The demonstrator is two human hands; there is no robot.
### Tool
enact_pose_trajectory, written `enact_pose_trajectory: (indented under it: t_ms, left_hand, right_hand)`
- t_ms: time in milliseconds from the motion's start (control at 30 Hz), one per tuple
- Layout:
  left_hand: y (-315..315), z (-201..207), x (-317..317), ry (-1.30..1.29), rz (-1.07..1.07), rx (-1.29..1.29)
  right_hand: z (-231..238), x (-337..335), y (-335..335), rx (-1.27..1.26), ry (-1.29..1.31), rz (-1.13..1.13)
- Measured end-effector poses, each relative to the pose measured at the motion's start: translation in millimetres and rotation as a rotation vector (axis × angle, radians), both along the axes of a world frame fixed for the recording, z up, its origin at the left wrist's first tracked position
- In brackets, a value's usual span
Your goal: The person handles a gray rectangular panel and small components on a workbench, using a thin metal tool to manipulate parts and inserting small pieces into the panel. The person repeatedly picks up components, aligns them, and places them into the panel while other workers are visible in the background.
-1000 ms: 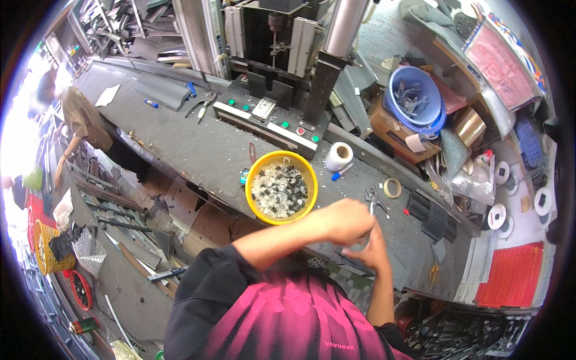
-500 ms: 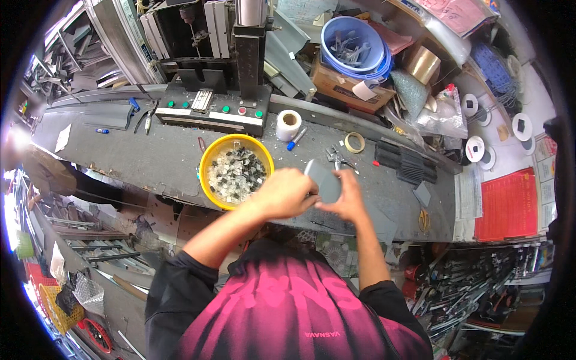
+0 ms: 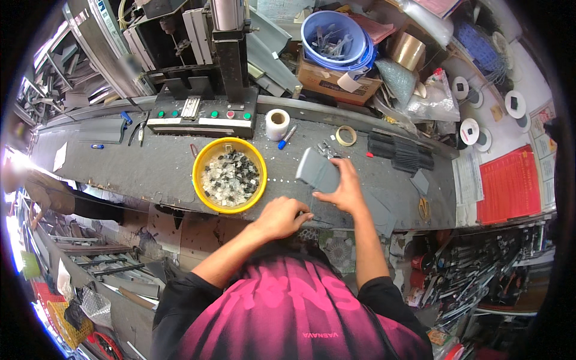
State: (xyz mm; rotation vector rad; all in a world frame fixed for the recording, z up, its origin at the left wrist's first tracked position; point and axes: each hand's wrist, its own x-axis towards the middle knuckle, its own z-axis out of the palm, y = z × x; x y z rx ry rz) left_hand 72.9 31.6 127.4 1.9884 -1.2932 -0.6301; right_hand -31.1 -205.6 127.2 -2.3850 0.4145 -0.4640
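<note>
My right hand [image 3: 346, 191] grips a grey rectangular block [image 3: 317, 169], perhaps a stack of thin plates, tilted above the bench. The thumb presses its near side, the fingers its far side. Lower and to the left, my left hand [image 3: 282, 218] is apart from the block at the bench's front edge, fingers curled and pinched together. Whatever it may hold is too small to make out. Beyond this hand stands a yellow bowl [image 3: 197, 188] filled with small clear and black pieces [image 3: 231, 177].
Behind the bowl are a black machine [image 3: 201, 125] with coloured buttons, a white roll [image 3: 277, 127] and a blue marker [image 3: 287, 139]. Masking tape [image 3: 346, 136], black ribbed strips [image 3: 411, 159] and yellow-handled scissors [image 3: 424, 209] lie to the right. A blue bucket [image 3: 312, 51] sits on a carton.
My hands have come apart. The left has drawn back toward me, down from the block; the right keeps the block, tilting it differently. The whole view has shifted slightly.
</note>
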Motion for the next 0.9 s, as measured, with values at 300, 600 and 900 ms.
enact_pose_trajectory:
  t_ms: [300,600,900]
  left_hand:
    - [-49,-45,111,0.483,-0.286,-0.07]
    - [14,-5,-6,-0.056,0.065,0.059]
    - [-42,-49,82,0.243,-0.274,-0.057]
  right_hand:
    - [20,-52,54,0.142,0.22,0.345]
    - [-13,4,23,0.015,0.136,0.089]
    - [11,-63,60,0.11,0.324,0.437]
